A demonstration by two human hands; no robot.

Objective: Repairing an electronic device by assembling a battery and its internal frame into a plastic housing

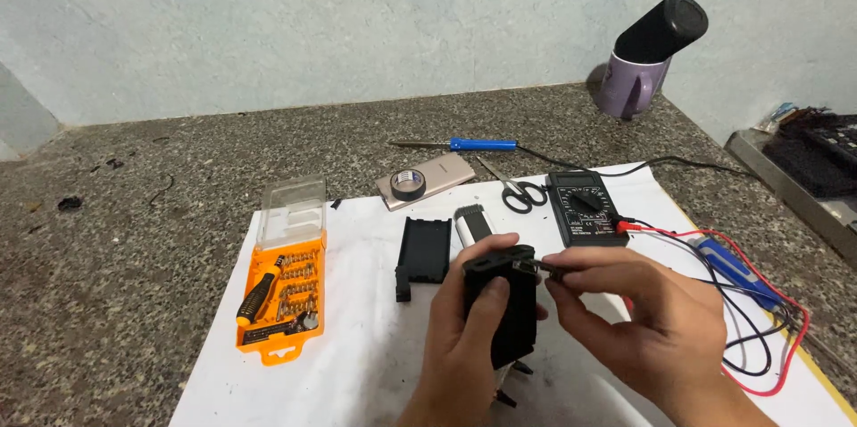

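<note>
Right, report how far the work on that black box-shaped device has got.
Done: a black plastic cover lies detached on the white sheet.
In hand: left hand grips the black box-shaped device; right hand pinches a small part at its top.
Left: device open, cover unfitted.

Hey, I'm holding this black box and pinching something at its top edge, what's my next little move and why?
Probably ease the small part straight into, or out of, the top of the black box. Your left hand already steadies the box upright, and your right hand fingertips pinch the part right at its top corner. Which way it goes is unclear.
</note>
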